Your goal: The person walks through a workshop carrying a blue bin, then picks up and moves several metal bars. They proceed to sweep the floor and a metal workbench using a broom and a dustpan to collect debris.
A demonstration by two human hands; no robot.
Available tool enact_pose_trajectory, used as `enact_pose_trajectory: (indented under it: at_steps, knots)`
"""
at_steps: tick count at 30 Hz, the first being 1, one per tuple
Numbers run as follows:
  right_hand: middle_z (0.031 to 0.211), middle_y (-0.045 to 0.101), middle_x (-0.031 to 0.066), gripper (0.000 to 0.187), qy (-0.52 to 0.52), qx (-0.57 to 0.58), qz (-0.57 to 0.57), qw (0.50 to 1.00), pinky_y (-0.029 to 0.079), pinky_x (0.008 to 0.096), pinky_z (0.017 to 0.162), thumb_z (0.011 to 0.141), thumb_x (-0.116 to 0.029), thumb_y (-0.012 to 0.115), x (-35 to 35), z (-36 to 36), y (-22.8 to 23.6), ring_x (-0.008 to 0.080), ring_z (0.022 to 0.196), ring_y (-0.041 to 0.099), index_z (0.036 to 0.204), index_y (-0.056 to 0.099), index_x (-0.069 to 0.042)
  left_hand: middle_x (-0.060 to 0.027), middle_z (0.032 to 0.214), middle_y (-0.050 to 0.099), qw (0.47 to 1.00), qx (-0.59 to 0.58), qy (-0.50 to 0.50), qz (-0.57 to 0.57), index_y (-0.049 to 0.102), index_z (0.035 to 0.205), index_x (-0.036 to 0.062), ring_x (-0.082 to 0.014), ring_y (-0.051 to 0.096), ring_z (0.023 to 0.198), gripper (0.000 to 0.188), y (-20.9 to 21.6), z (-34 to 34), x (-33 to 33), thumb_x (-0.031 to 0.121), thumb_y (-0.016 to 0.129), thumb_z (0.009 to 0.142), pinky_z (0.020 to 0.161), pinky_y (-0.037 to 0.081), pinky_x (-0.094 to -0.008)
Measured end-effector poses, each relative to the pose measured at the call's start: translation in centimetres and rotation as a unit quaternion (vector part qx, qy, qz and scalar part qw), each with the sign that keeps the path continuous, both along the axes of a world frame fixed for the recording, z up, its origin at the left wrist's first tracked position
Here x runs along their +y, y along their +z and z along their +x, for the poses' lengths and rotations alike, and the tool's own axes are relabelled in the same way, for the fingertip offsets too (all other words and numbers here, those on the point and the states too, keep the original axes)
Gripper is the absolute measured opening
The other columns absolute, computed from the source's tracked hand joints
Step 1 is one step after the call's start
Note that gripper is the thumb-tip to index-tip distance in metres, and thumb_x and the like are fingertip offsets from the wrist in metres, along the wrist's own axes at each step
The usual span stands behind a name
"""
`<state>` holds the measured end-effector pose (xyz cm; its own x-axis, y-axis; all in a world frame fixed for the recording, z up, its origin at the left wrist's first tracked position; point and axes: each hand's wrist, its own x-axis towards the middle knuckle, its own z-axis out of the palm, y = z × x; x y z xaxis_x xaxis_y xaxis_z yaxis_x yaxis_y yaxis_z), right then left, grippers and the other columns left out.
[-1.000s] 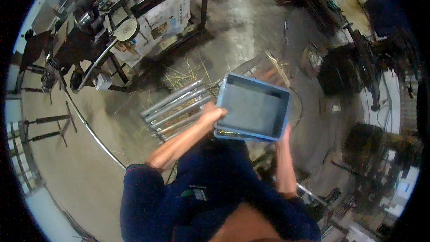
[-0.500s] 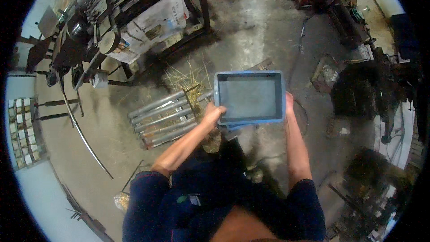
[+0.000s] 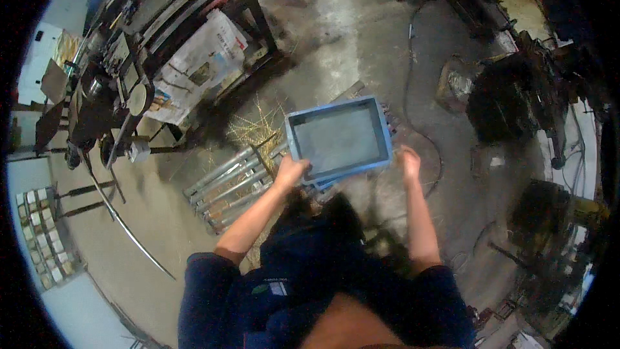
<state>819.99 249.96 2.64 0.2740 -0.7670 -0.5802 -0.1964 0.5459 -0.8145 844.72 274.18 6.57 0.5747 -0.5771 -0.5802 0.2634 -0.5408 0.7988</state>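
left hand (image 3: 294,172): grasping blue bin (image 3: 339,140) at its lower-left corner | blue bin: centre of frame | right hand (image 3: 408,160): released, just beside bin's right edge | grey metal bars (image 3: 227,187): left of centre, side by side

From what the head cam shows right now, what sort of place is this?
Probably a metalworking shop: a rack of round metal bars low by the person's left, thin golden strands like metal shavings beyond it, and a heavy dark bench at upper left.
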Motion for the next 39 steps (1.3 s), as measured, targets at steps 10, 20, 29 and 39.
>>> enact_pose_trajectory:
  at_steps: [10, 20, 29, 39]
  knots:
    - [0.088, 0.056, 0.007, 0.043, -0.055, -0.03, -0.055, 0.997, 0.042, 0.0336, 0.069, 0.071, -0.016, 0.053, -8.5, 1.2, -6.1, 0.0197, 0.08, 0.052, 0.111, 0.049, -0.001, -0.0117, 0.099, 0.056, 0.993, 0.026, 0.117, 0.014, 0.048, 0.107, -0.0031, -0.0156, 0.052, 0.087, 0.049, 2.9, 2.6, 0.6, 0.037, 0.052, 0.079, 0.073, 0.041, -0.0295]
    - [0.096, 0.057, 0.0054, 0.038, 0.406, 0.045, 0.081, 0.909, 0.041, 0.0288, 0.075, 0.068, -0.009, 0.043, -16.4, 9.7, -12.9, 0.0178, 0.086, 0.053, 0.104, 0.055, -0.005, -0.0127, 0.114, 0.047, 0.809, 0.407, 0.421, -0.054, 0.037, 0.122, 0.0066, -0.0288, 0.043, 0.102, 0.063, -16.1, -0.7, 5.8, 0.055, 0.03, 0.083, 0.088, 0.035, -0.0405]
    - [0.094, 0.058, 0.0055, 0.041, 0.43, 0.026, 0.088, 0.898, 0.041, 0.0273, 0.077, 0.068, -0.01, 0.049, -15.8, 11.9, -10.7, 0.015, 0.086, 0.054, 0.108, 0.051, -0.001, -0.0153, 0.103, 0.052, 0.729, 0.461, 0.433, -0.261, 0.044, 0.113, 0.0031, -0.0295, 0.051, 0.09, 0.06, -17.1, -2.9, 3.7, 0.053, 0.028, 0.084, 0.08, 0.04, -0.041]
    - [0.087, 0.059, 0.0069, 0.051, 0.351, 0.123, 0.032, 0.928, 0.043, 0.0239, 0.063, 0.064, -0.003, 0.046, -21.1, 14.5, -1.4, 0.0149, 0.072, 0.054, 0.115, 0.043, 0.006, -0.0163, 0.097, 0.055, 0.767, 0.435, 0.403, -0.245, 0.046, 0.109, 0.0019, -0.0304, 0.053, 0.085, 0.059, -17.4, 0.1, -2.9, 0.052, 0.026, 0.084, 0.076, 0.042, -0.0425]
